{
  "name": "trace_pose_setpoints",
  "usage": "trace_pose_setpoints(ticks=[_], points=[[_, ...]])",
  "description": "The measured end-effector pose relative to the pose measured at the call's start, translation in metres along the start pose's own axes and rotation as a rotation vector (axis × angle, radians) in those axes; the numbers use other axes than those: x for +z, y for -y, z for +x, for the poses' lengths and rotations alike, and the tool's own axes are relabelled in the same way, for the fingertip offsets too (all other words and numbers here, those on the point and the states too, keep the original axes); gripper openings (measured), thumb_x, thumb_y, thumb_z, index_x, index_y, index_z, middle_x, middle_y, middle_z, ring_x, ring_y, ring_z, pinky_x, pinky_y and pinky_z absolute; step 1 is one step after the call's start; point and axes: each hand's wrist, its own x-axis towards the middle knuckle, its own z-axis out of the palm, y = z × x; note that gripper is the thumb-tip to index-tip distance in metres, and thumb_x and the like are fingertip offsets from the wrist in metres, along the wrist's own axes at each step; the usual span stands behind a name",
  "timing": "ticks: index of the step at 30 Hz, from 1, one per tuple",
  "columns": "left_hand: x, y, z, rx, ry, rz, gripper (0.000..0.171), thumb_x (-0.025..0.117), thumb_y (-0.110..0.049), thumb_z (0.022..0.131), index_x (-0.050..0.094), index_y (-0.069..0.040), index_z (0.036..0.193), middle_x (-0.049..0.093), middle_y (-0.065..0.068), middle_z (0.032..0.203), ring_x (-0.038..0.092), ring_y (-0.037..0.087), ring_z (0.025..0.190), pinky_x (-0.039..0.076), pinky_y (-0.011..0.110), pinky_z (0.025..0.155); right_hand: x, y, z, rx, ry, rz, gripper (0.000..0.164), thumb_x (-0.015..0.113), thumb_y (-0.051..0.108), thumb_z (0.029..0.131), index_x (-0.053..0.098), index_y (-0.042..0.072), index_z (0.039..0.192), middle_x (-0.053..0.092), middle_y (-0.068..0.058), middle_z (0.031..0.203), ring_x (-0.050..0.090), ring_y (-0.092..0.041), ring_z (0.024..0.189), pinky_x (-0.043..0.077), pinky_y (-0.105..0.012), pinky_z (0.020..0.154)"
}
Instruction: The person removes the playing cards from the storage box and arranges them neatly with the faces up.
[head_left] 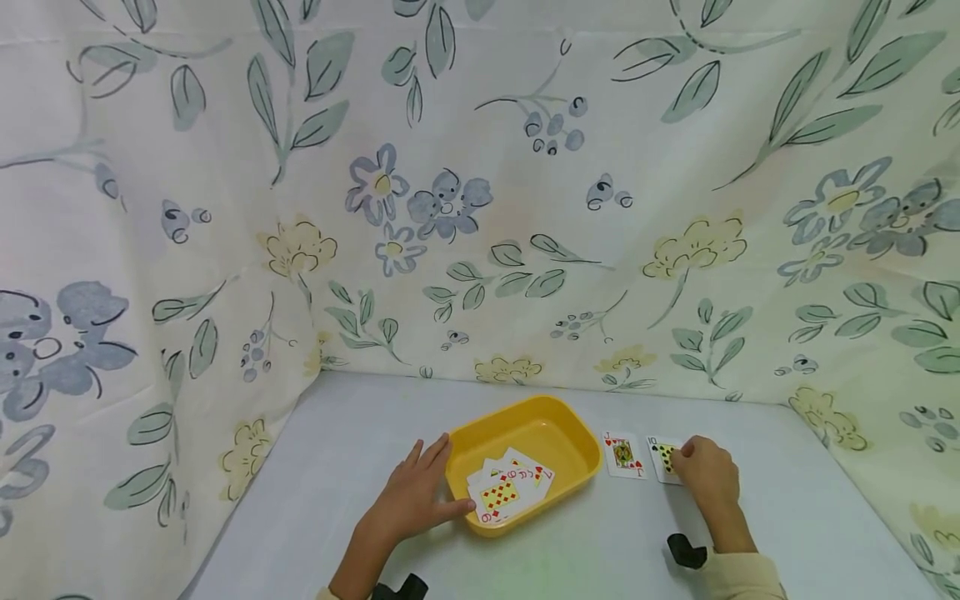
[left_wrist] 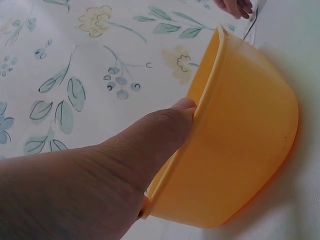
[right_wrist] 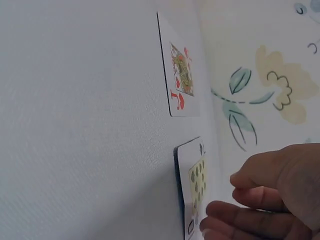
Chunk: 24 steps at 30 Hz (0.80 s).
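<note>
Ten of spades [head_left: 663, 457] lies face up at the fingertips of the right grip [head_left: 708, 471]: fingers loosely curled, thumb apart, nothing visibly pinched; contact unclear. Jack [head_left: 624, 455] just left of the ten, not touching it. Step in hand, as I judge it: placing or taking up the ten; the next move calls for a light touch at its edge. Right arm reaches forward, leaning left. Left grip [head_left: 412, 492] spread across the near-left end of the tray [head_left: 558, 442], thumb at the rim, apparently steadying. Loose cards [head_left: 534, 483] inside, right of that thumb.
</note>
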Motion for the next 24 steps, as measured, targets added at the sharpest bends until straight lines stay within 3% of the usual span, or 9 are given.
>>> trace_pose_setpoints(ticks=[9,16,24], points=[[0.002,0.001,0.001,-0.004,-0.004,0.013,0.106,0.075,-0.063,0.084,0.034,0.0,0.159,0.03,0.013,0.166,0.022,0.052,0.149,0.027,0.073,0.111,-0.006,0.009,-0.009,-0.027,-0.079,0.104,0.022,0.06,0.014,0.093,0.063,-0.008,0.093,0.065,-0.02,0.084,0.059,-0.034,0.076,0.047,-0.045,0.062],[0.002,0.002,0.001,0.0,-0.01,0.021,0.106,0.075,-0.064,0.084,0.034,0.0,0.159,0.029,0.013,0.166,0.022,0.052,0.149,0.027,0.073,0.111,-0.011,0.027,-0.016,-0.1,-0.138,0.205,0.02,0.064,0.014,0.094,0.065,-0.006,0.099,0.07,-0.026,0.099,0.065,-0.043,0.094,0.053,-0.049,0.072],[0.001,0.001,0.001,0.009,-0.009,0.006,0.105,0.074,-0.063,0.085,0.033,0.001,0.159,0.03,0.014,0.166,0.022,0.052,0.149,0.027,0.071,0.112,-0.019,0.048,-0.021,-0.155,-0.091,0.313,0.023,0.066,0.013,0.095,0.065,-0.007,0.107,0.07,-0.024,0.1,0.071,-0.036,0.087,0.053,-0.03,0.061]])
